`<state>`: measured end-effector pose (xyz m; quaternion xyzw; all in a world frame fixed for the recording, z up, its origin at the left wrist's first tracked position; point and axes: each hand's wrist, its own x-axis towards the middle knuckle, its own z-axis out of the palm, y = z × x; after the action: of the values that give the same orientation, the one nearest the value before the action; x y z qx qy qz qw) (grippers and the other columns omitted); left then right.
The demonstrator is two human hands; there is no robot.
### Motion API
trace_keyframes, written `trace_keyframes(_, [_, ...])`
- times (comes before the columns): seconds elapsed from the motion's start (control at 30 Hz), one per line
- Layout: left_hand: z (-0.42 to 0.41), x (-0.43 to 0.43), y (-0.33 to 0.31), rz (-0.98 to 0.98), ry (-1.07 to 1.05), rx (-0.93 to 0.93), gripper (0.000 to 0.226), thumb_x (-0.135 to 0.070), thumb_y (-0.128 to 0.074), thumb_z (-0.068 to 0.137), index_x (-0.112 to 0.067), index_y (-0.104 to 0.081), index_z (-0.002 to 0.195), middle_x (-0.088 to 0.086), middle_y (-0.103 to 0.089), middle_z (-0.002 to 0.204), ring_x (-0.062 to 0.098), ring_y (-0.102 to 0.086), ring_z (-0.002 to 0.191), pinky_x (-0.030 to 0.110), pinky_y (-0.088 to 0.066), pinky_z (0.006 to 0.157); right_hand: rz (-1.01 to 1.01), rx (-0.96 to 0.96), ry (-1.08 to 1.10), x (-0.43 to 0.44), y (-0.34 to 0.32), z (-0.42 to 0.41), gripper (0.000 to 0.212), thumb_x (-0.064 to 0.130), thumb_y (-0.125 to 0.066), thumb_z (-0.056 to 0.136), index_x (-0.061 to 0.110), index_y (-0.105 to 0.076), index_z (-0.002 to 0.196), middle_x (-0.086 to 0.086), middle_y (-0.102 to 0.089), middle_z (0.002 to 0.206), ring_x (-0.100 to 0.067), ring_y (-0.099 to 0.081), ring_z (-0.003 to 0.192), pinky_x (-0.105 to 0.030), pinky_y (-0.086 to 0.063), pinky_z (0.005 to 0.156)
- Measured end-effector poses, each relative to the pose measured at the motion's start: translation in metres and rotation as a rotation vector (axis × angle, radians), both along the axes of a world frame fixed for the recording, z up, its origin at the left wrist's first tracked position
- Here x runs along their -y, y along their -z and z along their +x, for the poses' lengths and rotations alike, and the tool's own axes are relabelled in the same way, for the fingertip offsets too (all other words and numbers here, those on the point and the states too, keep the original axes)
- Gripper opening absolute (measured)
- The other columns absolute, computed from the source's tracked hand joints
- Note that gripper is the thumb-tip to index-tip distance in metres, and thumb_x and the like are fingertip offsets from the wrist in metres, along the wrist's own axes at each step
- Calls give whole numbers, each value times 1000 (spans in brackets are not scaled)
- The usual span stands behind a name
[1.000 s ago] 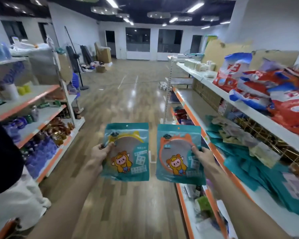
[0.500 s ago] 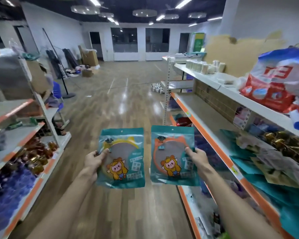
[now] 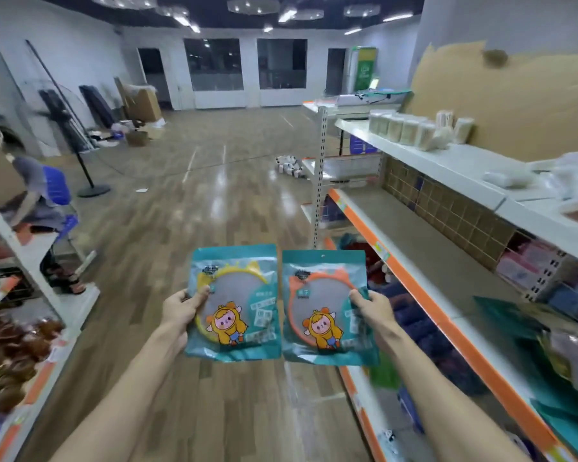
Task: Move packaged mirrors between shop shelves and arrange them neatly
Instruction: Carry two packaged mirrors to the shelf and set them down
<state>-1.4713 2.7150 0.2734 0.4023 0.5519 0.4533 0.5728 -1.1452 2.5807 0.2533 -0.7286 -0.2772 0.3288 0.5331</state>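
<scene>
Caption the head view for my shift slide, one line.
In a shop aisle, left hand holds a yellow-framed packaged mirror, right hand an orange-framed packaged mirror, beside an orange-edged shelf.

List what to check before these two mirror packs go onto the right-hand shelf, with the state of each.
1. Left hand grips the yellow-framed mirror pack by its left edge: ok.
2. Right hand grips the orange-framed mirror pack by its right edge: ok.
3. Both packs upright, fronts facing the camera, side by side without overlap: ok.
4. Bare stretch on the orange-edged shelf at the right to receive them: ok.
5. Packs sealed and undamaged: cannot tell, the picture is blurred.
</scene>
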Motion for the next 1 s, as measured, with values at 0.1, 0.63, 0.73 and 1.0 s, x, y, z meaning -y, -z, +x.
trace_keyframes(0.1, [34,-83,8,-4,50,24,30,-17,-75,82,2,-64,102,22,-70,98,23,-68,70,39,-60,74,-12,-26,61,-66,4,33,18,17,-62,93,11,-64,76,-5,-65,75,-18,-58,67,-28,-45,62])
trace_keyframes(0.63, [257,-433,4,-102,333,-53,22,-22,-74,84,-5,-62,89,17,-72,82,28,-67,65,40,-60,57,-53,-98,308,-355,3,211,18,20,-61,95,5,-65,87,-14,-67,80,-23,-60,67,-29,-44,59])
trace_keyframes(0.73, [304,-492,11,-103,372,-81,26,-23,-75,83,-3,-64,96,20,-73,90,34,-69,77,52,-58,77,-30,-117,348,-408,16,252,18,19,-59,96,6,-64,86,-10,-66,78,-23,-60,68,-29,-45,60])
trace_keyframes(1.0, [443,-610,15,-92,564,-133,25,-21,-74,86,0,-67,98,18,-74,88,33,-69,74,45,-59,72,-71,-147,468,-493,11,342,22,24,-57,98,5,-64,104,-12,-71,94,-16,-64,68,-19,-46,50])
